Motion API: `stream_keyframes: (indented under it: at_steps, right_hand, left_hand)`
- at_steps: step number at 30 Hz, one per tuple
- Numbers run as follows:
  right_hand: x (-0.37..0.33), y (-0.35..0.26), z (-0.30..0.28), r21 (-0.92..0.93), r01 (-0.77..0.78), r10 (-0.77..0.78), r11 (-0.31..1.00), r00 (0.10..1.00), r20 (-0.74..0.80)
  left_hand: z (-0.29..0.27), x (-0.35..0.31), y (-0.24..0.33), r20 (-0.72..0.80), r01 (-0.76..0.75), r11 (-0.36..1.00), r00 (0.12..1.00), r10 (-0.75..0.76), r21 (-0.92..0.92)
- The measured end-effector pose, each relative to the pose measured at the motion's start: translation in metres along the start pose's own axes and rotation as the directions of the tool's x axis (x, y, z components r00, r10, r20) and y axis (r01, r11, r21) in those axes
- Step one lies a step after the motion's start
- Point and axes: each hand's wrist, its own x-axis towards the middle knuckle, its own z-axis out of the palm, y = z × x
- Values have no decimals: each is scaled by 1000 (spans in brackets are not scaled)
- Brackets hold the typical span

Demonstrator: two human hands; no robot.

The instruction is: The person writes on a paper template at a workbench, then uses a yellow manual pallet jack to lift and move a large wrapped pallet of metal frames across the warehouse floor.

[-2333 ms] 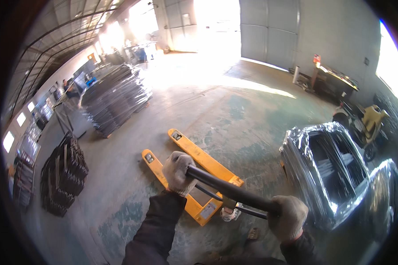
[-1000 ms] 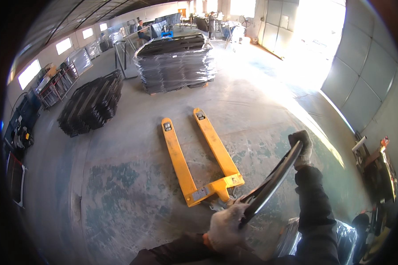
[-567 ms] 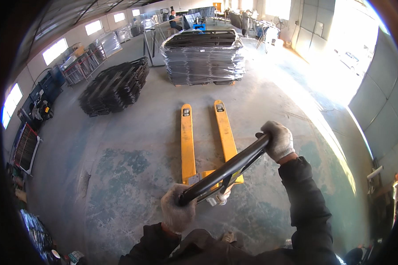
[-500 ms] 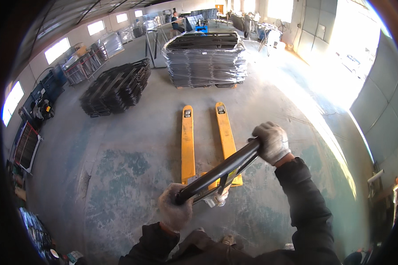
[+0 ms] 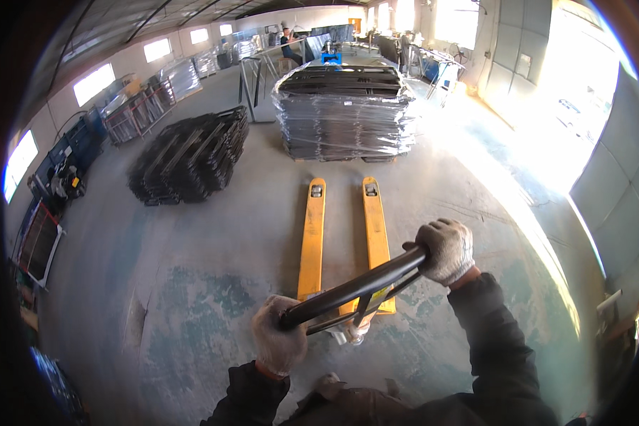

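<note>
Both my hands wear pale knitted work gloves and are closed round the black handle of a pallet jack. My left hand grips the nearer left end of the bar. My right hand holds the far right end, so the bar slants up to the right. Beyond it the jack's two yellow forks point away from me, low over the floor. A wide stack of dark frames in clear wrap stands just past the fork tips, apart from them.
Left of the forks lies a loose stack of black metal frames. A grey rack frame stands behind it. A person sits far back near a blue box. Bright light enters through a wide doorway on the right.
The fork tips are now nearer the wrapped stack and point more squarely at it. The handle has turned to a shallower slant, with my right hand lower. Both hands keep their grip.
</note>
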Motion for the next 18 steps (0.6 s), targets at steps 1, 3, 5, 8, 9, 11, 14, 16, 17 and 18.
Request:
stream_keyframes:
  at_steps: [1,3,5,8,9,11,14,16,17,18]
  right_hand:
    - [11,-7,7,-19,3,-3,1000,1000,-16]
    - [29,-23,22,-78,-48,50,996,999,17]
    - [46,-42,40,-110,-115,117,987,993,12]
    - [78,-48,63,-175,-150,152,973,988,0]
    - [90,-42,71,-184,-157,159,970,987,-5]
    - [117,-22,89,-176,-157,146,972,987,-73]
    - [158,23,116,-177,-181,169,968,983,-76]
    - [188,51,138,-151,-176,162,973,982,-99]
    - [204,64,148,-146,-171,155,974,981,-113]
    - [221,75,158,-135,-171,155,976,980,-122]
  left_hand:
    - [-2,23,-18,-7,-19,999,1000,19,-42]
    - [-7,73,-57,-68,39,991,997,-48,-129]
    - [-15,122,-92,-93,10,998,996,-4,64]
    - [-8,199,-134,-30,82,992,996,-85,-96]
    - [-2,218,-144,-8,52,992,999,-53,-118]
    - [19,248,-162,-5,-1,999,1000,1,-49]
    - [57,291,-190,-26,14,987,999,-19,-159]
    - [77,318,-207,-28,46,978,998,-53,-204]
    - [86,335,-215,-28,44,981,998,-50,-187]
    - [93,353,-224,-29,41,985,999,-46,-170]
